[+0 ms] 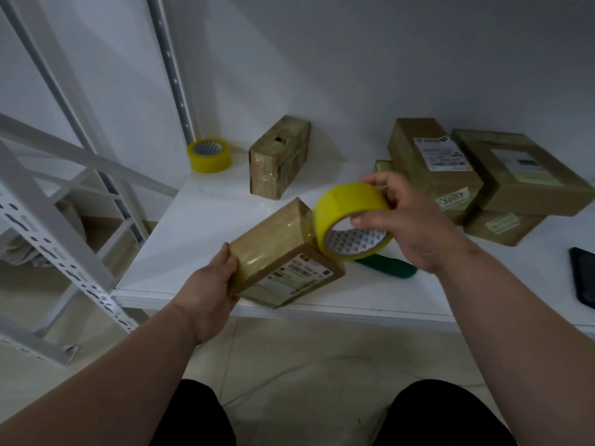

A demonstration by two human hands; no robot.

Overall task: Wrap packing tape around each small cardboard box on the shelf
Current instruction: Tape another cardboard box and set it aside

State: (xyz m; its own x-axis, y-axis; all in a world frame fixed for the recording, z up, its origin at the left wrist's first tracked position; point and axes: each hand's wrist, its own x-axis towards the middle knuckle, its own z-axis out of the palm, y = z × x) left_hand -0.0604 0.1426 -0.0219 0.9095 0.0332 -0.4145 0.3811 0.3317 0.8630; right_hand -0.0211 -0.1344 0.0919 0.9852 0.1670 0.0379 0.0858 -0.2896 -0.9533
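We grip the small box [283, 252] by its near end in our left hand [209, 284]; it seems light and stiff. Our right hand [409, 220] pinches the tape roll [347, 217], whose glossy film looks slippery

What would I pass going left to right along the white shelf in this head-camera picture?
Spare yellow tape roll → upright taped box → box gripped by the left hand → tape roll held by the right hand → stack of labelled boxes → dark phone at the right edge.
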